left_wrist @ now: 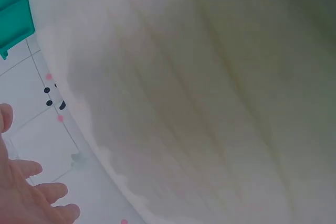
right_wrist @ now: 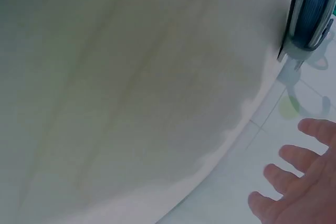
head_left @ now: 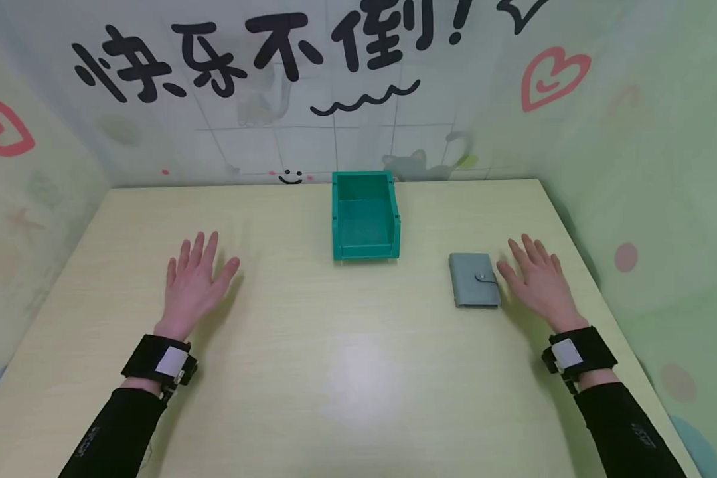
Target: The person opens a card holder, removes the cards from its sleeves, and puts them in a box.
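Observation:
My left hand (head_left: 192, 284) is over the left part of the table, palm down, fingers spread and holding nothing. On the other side, my right hand (head_left: 539, 282) is also spread with nothing in it. Just left of the right hand's thumb lies a grey-blue card holder or small notebook (head_left: 472, 280) with a snap strap; its edge (right_wrist: 314, 11) shows in the right wrist view. A teal plastic bin (head_left: 366, 252) stands at the back middle of the table, its low front side facing me. Part of that bin (left_wrist: 14, 17) appears at the corner of the left wrist view.
The light wooden table (head_left: 346, 372) meets a printed backdrop (head_left: 227, 146) at its back edge. Backdrop panels (head_left: 663, 219) also flank the table on both sides. Each wrist wears a black band (head_left: 158, 358) with a small device.

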Motion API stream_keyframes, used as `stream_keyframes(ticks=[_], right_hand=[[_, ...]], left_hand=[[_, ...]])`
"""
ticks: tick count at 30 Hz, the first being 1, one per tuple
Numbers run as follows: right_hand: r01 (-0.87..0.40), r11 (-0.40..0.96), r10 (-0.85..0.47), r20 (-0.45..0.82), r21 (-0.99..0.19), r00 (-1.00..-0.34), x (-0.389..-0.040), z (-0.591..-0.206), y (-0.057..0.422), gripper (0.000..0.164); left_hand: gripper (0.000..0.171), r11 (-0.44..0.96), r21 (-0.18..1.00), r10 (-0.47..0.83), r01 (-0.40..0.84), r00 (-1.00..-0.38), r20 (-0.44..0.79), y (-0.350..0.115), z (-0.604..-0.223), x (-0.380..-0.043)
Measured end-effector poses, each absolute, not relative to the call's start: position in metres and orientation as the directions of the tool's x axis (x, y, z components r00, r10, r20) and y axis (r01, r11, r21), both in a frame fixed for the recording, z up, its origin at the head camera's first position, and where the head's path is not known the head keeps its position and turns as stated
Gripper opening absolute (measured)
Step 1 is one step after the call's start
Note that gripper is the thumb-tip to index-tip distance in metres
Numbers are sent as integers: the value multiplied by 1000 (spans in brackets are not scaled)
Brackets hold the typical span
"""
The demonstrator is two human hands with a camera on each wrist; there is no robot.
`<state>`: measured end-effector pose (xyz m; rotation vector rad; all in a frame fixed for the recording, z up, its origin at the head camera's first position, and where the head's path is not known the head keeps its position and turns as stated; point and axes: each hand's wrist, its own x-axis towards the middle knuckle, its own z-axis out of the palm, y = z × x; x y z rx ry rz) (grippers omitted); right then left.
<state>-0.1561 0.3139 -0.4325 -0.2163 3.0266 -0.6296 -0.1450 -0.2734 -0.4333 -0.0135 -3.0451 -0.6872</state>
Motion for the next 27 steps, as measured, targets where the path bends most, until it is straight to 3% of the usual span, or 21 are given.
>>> stream_keyframes(ticks=[5,10,13,16,27], right_hand=[[-62,870,-103,-57,-489,-993,-158,-428,296,76],[110,815,-53,-262,-570,-964,-165,-422,282,88],[161,824,-49,-352,-543,-935,-169,-421,278,95],[159,849,-43,-365,-504,-930,-171,-422,274,96],[155,877,-48,-404,-455,-913,-167,-424,244,82]], left_hand=[[80,868,496,12,25,-999,31,-269,-432,-147],[80,803,596,31,22,-999,-6,-261,-430,-149],[80,767,642,39,16,-999,-22,-254,-430,-150],[80,721,693,41,9,-999,-29,-247,-429,-150],[82,632,775,151,-6,-980,-130,-225,-425,-144]])
